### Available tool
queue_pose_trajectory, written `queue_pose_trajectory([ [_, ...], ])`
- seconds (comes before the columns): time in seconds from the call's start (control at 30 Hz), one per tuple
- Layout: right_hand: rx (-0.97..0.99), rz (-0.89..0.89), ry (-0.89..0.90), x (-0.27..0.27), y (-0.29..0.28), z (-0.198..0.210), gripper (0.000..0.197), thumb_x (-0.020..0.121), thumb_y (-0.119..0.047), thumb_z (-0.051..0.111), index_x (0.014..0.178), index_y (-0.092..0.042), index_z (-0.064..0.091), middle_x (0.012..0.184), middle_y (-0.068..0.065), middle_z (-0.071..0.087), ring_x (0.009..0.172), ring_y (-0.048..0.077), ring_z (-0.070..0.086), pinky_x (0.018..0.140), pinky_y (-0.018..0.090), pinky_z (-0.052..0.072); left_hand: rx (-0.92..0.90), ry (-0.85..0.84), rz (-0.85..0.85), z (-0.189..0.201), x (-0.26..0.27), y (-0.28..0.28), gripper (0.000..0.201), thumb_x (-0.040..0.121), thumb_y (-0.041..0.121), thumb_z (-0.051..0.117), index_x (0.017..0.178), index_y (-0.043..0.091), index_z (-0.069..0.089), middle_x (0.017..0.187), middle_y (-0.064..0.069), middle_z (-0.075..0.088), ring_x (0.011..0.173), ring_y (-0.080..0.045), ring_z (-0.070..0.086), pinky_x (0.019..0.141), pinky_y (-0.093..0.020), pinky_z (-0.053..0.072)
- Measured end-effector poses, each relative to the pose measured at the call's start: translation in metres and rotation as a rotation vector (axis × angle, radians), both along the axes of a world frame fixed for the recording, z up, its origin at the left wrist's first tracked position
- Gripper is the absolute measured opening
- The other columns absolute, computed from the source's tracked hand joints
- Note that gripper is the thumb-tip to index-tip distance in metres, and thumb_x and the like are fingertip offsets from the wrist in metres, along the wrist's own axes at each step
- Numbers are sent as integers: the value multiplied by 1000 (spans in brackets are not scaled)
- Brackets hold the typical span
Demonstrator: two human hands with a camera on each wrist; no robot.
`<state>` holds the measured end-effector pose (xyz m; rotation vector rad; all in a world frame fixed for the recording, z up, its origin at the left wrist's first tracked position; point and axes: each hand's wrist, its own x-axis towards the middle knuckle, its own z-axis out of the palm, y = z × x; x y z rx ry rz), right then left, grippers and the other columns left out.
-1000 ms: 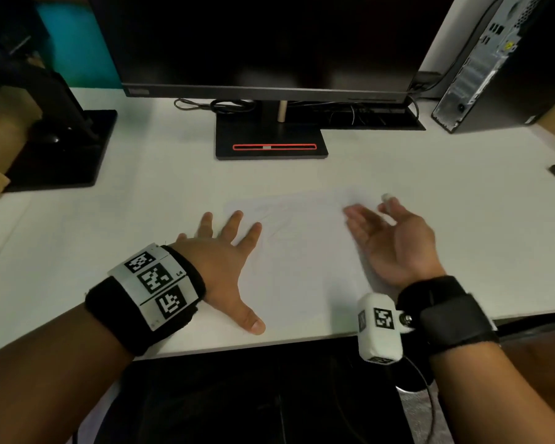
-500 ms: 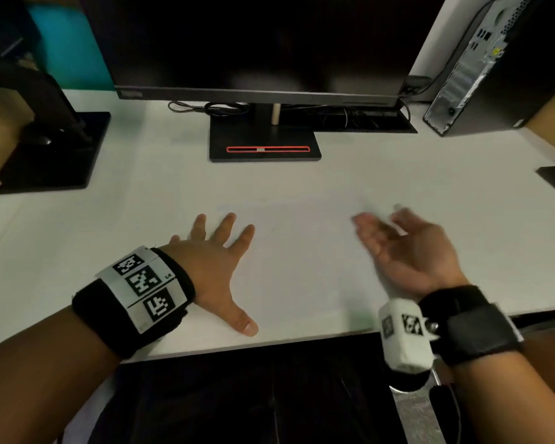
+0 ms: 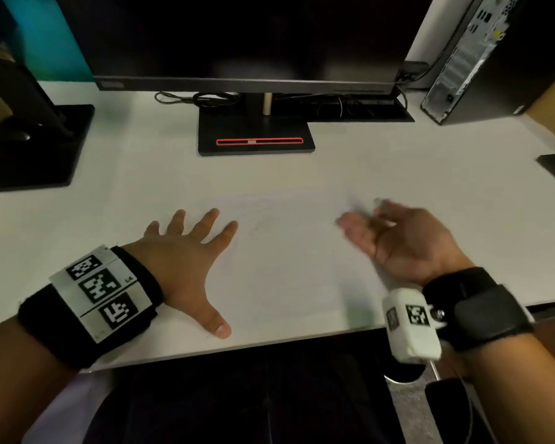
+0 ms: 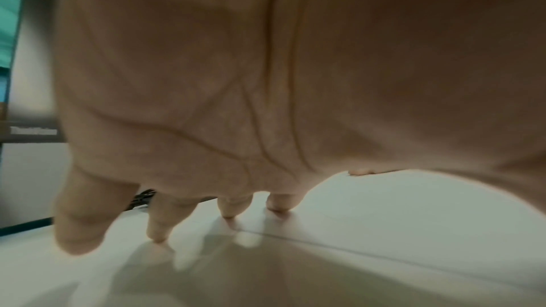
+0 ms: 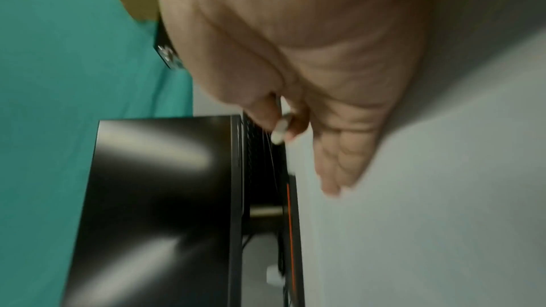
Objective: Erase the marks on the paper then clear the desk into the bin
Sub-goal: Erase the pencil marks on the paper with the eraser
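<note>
L hand (image 3: 186,264) lay flat, fingers spread, pinning paper (image 3: 289,267) at near-centre desk (image 3: 141,193). R hand (image 3: 398,238) edge-on, small white eraser (image 5: 280,130) pinched thumb-to-forefinger. Step looked like brushing crumbs; next needs sweep toward bin, unseen.

Dim overall, white desk (image 3: 366,174) bright, right hand (image 3: 398,238) motion-blurred, wrist views soft.

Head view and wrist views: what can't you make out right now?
- Paper: marks too faint in the head view to tell if they are erased.
- Right hand: motion-blurred; a small white eraser is pinched at the thumb.
- Left hand: the palm fills its wrist view.
- Bin: in no view.
</note>
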<state>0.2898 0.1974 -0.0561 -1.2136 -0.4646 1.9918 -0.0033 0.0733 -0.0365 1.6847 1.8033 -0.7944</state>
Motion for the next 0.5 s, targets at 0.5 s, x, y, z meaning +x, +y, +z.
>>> queue_pose_trajectory([
  [0.5, -24, -22, 109, -30, 47, -4, 36, 108, -31, 42, 78, -13, 53, 139, 26, 60, 119, 40, 67, 96, 47, 58, 6, -60, 9, -2, 2, -2, 161, 42, 91, 72, 141, 39, -45, 150, 6, -52, 144, -39, -35, 120, -61, 0],
])
